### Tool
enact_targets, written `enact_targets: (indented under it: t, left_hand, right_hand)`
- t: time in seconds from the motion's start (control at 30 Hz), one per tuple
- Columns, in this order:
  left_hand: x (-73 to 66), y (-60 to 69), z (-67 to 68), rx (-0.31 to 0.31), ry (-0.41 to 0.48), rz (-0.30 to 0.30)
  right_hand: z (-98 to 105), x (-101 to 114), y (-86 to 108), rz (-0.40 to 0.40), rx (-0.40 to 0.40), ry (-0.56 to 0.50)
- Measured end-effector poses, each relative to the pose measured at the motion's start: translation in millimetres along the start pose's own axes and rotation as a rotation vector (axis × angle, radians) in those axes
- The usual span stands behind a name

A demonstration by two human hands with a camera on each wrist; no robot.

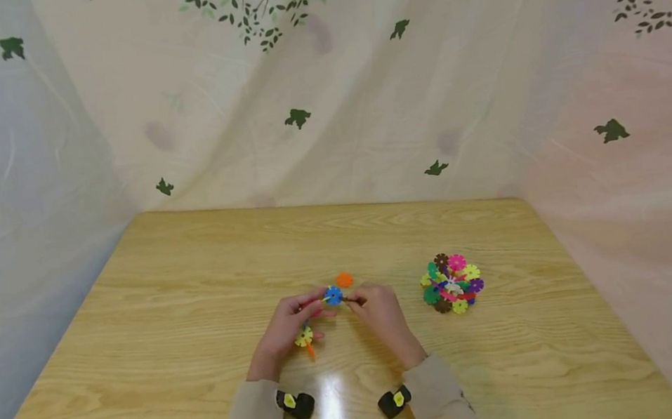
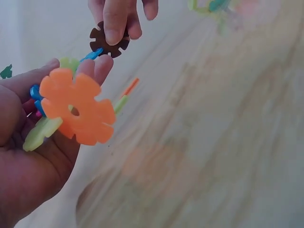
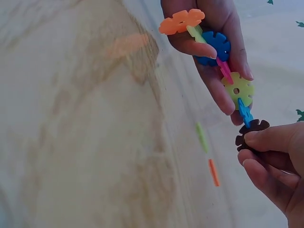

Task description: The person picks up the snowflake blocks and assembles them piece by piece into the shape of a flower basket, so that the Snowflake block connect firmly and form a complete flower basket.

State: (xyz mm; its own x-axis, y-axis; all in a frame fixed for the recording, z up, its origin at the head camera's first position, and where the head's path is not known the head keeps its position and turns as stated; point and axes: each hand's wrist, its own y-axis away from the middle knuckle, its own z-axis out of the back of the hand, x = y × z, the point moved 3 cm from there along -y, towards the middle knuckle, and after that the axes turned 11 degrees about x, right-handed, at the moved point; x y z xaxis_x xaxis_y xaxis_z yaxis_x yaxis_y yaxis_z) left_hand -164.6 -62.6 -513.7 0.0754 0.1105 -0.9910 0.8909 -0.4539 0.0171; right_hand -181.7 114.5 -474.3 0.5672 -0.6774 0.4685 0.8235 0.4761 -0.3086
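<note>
My left hand grips a chain of flower-shaped plastic interlocking discs. In the right wrist view, the chain runs from an orange disc through yellow-green, a blue disc, a pink disc and a yellow disc to another blue disc. A brown disc meets that last blue one at the far end, pinched between thumb and fingers of my right hand. How deep their slots sit together cannot be made out. The orange end hangs near my left palm.
A loose orange disc lies on the wooden table just beyond the hands, with a yellow-green disc beside it. To the right stands a multicoloured ball of joined discs. Leaf-printed cloth hangs behind the table.
</note>
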Motion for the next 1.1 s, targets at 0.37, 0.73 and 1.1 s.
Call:
enact_targets:
  t: [0.37,0.73,1.1]
  left_hand:
    - [3.2,-4.8,-7.2,-0.003,-0.007,-0.004]
    - [0.9,-5.5,-5.8,-0.041,0.041,-0.011]
    - [-4.7,-2.9,2.0,-0.158,0.033,-0.05]
  right_hand:
    - [-1.7,-4.9,2.8,-0.015,-0.085,-0.026]
    - [-0.1,-5.2,1.5,-0.059,-0.099,-0.093]
    - [3.6,-9.1,3.1,-0.134,-0.194,0.031]
